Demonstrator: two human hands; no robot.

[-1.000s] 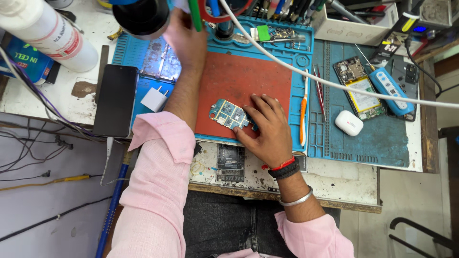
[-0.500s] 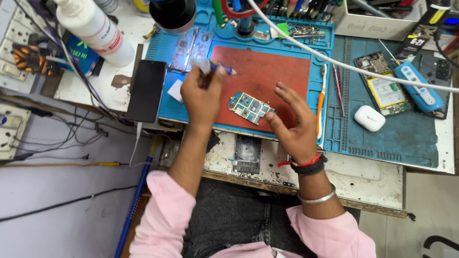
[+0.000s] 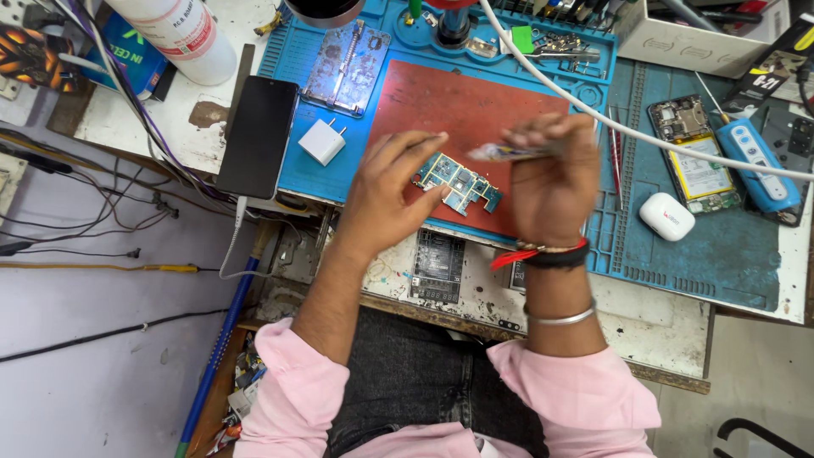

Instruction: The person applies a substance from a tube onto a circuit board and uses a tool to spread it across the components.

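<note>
We steady the phone circuit board [image 3: 458,184] on the red mat [image 3: 462,110] with the left hand [image 3: 392,191], fingers spread and resting at its edge, while the right hand [image 3: 551,182], fingers closed on a small tube [image 3: 509,152], should work just above it.

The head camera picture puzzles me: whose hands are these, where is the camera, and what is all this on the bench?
The camera sits on a person's head and looks down at their own two hands over a workbench. The left hand touches a small blue-green circuit board lying on a red mat. The right hand holds a thin tool above the board. Nearby lie a black phone, a white charger plug, a white earbud case and an opened phone.
</note>
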